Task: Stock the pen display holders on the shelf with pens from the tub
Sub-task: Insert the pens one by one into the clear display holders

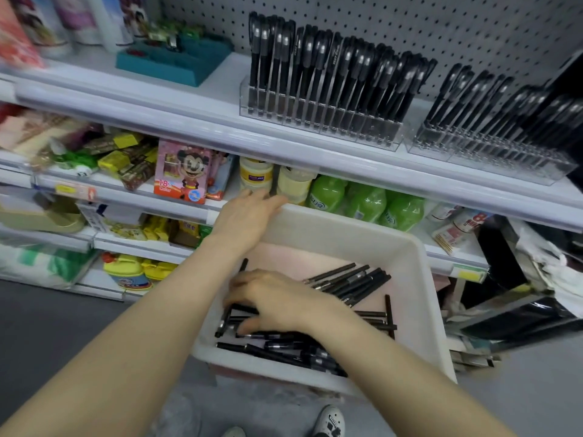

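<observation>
A white plastic tub (353,223) is held up in front of the shelves, with several loose black pens (350,280) lying inside. My left hand (247,214) grips the tub's far left corner, fingers curled over the rim. My right hand (279,302) is down in the tub, its fingers and thumb curled around a few pens near the left wall. On the upper shelf a clear display holder (318,126) stands full of upright black pens. To its right, a second clear holder (492,154) has pens in its back rows and bare slots in front.
A teal tray (176,63) sits left of the holders on the upper shelf. On the shelf below are green bottles (366,201), pale jars (255,176) and a cartoon box (181,171). Black packages (517,320) are stacked at the right. My shoe (329,422) is on the grey floor.
</observation>
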`<state>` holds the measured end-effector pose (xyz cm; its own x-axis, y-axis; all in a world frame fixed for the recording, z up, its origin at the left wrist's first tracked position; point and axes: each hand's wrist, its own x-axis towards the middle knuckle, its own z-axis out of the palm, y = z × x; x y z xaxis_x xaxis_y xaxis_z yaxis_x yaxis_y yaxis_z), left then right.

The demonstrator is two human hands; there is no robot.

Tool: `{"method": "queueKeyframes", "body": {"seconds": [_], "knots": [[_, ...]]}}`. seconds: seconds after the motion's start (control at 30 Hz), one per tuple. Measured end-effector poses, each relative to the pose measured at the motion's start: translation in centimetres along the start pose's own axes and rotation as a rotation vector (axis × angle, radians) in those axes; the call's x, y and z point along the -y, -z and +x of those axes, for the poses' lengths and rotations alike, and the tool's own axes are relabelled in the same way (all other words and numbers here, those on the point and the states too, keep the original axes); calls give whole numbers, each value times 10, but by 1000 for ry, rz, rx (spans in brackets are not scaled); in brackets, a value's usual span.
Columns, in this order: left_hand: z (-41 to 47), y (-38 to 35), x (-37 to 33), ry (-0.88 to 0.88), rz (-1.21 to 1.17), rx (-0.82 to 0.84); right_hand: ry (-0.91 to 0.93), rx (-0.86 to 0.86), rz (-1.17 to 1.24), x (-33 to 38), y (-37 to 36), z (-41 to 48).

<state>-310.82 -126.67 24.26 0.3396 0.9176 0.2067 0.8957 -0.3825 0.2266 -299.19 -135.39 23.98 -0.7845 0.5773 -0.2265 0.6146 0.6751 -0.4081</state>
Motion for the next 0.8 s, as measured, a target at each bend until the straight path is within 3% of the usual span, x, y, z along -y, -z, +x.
{"method": "queueKeyframes", "body": {"seconds": [0.33, 0.57, 0.8], "knots": [[1, 0, -2, 17, 21, 4, -23, -65, -104, -12, -10, -7], [-2, 2, -3, 12, 54, 6, 18, 20, -99, -10, -12, -8], [-1, 2, -4, 5, 60, 6, -218, 68, -8, -49, 10, -58]]}}
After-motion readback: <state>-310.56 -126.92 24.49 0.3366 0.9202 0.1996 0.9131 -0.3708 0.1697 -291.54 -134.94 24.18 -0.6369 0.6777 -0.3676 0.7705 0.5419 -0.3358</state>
